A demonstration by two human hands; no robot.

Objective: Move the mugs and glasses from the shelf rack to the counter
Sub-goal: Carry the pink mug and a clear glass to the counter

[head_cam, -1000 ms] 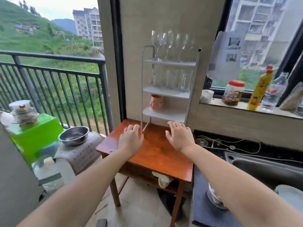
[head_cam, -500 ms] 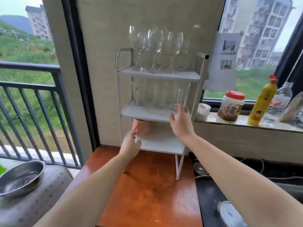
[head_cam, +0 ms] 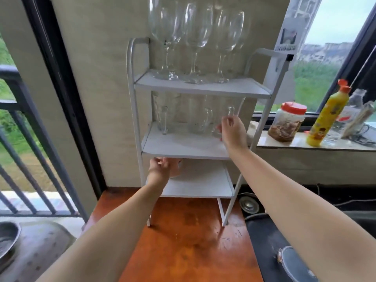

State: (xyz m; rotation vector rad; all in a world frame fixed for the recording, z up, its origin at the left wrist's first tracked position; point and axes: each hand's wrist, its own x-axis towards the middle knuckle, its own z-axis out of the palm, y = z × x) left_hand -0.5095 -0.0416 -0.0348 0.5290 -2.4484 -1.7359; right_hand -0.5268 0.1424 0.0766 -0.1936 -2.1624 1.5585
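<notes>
Closest to the camera is the orange-brown wooden table [head_cam: 189,251], with both bare forearms stretched out over it toward the white shelf rack [head_cam: 203,87], which stands on the table's far end against the wall.

The left hand [head_cam: 159,167] is tucked in under the middle shelf, on the bottom tier, fingers curled around a pinkish mug [head_cam: 176,169]. Most of that mug is hidden by the hand and the shelf edge, so it's hard to say if it's actually gripped or just touched.

The right hand [head_cam: 232,132] is up on the middle tier at its right end, fingers wrapped onto the rightmost clear glass mug [head_cam: 228,117], about at its handle. It looks like a grasp, though the glass is see-through and a bit blurry there. Two more glass mugs [head_cam: 183,117] sit to the left on that same tier, further back.

The top tier has a bunch of wine glasses [head_cam: 195,37] standing upright, packed close together.

Off to the right, on the window ledge [head_cam: 284,144], there's a red-lidded jar [head_cam: 288,122], a yellow squeeze bottle [head_cam: 327,117] and a clear plastic bottle [head_cam: 353,106]. At the left edge, a metal bowl [head_cam: 8,239] sits low down, with a dark balcony railing [head_cam: 24,119] behind it.
</notes>
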